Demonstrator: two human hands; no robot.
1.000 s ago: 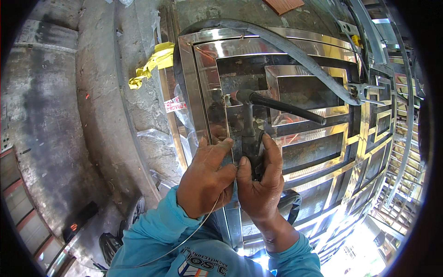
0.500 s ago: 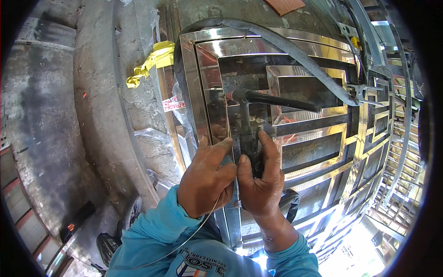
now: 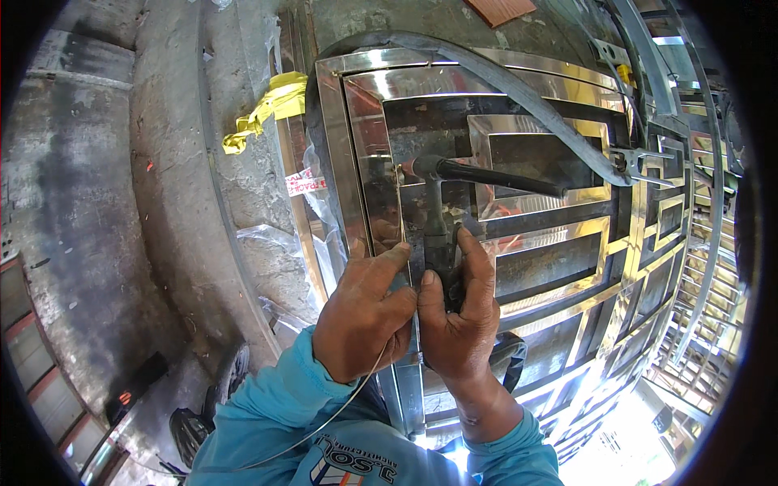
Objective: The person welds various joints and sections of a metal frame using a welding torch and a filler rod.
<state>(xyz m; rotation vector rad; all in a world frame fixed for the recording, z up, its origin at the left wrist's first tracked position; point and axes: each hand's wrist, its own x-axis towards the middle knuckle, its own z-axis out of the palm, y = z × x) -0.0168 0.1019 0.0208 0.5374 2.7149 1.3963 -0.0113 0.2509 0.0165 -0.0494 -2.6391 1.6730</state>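
Note:
In my right hand (image 3: 462, 328) I grip the black handle of a TIG welding torch (image 3: 436, 215), thumb and forefinger along its sides. The torch's pinkish cup points left at a shiny stainless steel gate frame (image 3: 369, 150), and its long black back cap sticks out to the right. Between the fingers of my left hand (image 3: 363, 312) is a thin filler rod (image 3: 400, 206). Its upper end reaches up to the frame near the cup; its tail curves down across my blue sleeve. Whether cup and metal touch, I cannot tell.
A thick grey cable (image 3: 519, 93) arches over the gate to a metal clamp (image 3: 628, 162) on the right. Yellow tape (image 3: 284, 95) wraps a strip left of the frame, with clear plastic film (image 3: 271, 236) below it. A concrete ledge (image 3: 174, 162) runs along the left.
The torch and my right hand have shifted very slightly to the right. My left hand and the rod stay nearly where they were.

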